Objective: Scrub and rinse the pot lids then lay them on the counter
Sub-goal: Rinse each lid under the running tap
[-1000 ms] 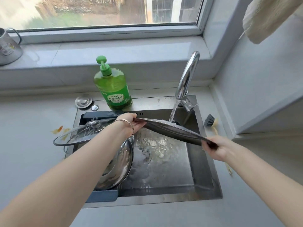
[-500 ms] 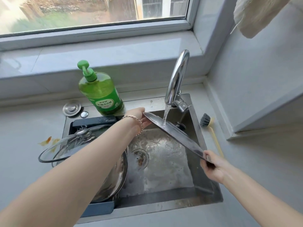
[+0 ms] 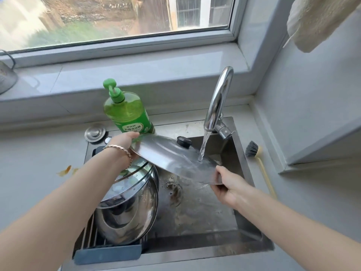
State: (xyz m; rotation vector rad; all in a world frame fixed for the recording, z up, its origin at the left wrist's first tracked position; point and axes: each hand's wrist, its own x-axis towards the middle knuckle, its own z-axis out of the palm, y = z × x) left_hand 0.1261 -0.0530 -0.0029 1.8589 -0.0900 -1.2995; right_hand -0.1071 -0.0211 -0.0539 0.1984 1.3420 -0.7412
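Note:
A steel pot lid [image 3: 166, 153] with a black knob [image 3: 184, 142] is held tilted over the sink, top side up. My left hand [image 3: 125, 142] grips its far left rim and my right hand [image 3: 227, 185] grips its near right rim. Water from the faucet [image 3: 216, 102] falls onto the lid's right part. A glass lid [image 3: 127, 184] and a steel lid [image 3: 129, 214] lean in the rack [image 3: 109, 255] at the sink's left, partly hidden by my left forearm.
A green soap bottle [image 3: 128, 112] stands behind the sink [image 3: 205, 212]. A dish brush [image 3: 257, 163] lies on the counter at the right. An orange stain [image 3: 65, 171] marks the left counter. A cloth [image 3: 316, 22] hangs at the top right.
The steel lid has been turned so its knobbed top faces up, and the stream now hits its right side. The view has shifted right.

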